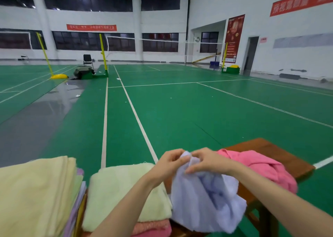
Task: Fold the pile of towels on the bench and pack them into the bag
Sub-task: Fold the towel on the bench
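A crumpled lavender terry towel (207, 199) is pinched at its top edge by the left hand (171, 162) and right hand (207, 162), raised over the wooden bench (281, 152). Folded green towel (126, 195) and bunched pink towel (255, 166) flank it; open green court floor (180, 110) lies beyond the bench's far edge.

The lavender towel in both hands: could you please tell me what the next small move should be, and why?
Probably draw the hands apart along the top edge to spread it. The left hand and right hand pinch the lavender towel close together at one bunched spot, and the rest hangs crumpled below, so it cannot be folded yet.
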A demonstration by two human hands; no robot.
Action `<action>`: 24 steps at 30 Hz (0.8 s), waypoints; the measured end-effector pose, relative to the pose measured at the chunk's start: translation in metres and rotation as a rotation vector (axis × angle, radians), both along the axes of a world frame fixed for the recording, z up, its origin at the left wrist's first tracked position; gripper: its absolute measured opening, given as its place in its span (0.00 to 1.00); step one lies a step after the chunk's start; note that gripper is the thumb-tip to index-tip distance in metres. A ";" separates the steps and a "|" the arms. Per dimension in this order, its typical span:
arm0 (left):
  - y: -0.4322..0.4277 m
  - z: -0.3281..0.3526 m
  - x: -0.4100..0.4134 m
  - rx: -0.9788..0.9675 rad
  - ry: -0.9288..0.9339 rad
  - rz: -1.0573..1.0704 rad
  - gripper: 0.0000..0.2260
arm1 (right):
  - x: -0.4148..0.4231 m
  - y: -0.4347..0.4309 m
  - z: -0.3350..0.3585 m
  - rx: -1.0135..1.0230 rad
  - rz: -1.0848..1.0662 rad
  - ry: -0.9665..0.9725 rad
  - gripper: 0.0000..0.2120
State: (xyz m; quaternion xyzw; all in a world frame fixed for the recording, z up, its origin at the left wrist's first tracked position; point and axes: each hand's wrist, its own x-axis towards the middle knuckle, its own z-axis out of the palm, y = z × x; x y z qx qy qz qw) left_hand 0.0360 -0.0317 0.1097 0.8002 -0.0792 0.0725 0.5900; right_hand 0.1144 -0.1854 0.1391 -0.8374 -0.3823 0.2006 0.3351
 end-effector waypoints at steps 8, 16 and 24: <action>0.018 0.008 0.007 0.015 0.130 0.005 0.15 | 0.023 -0.014 0.023 0.768 -0.382 0.282 0.04; 0.010 0.036 0.013 -0.064 -0.033 0.224 0.13 | 0.062 -0.049 0.047 0.771 -0.733 0.205 0.08; 0.000 0.014 0.031 -0.286 0.447 0.407 0.28 | 0.021 -0.018 0.018 0.598 -0.881 -0.282 0.11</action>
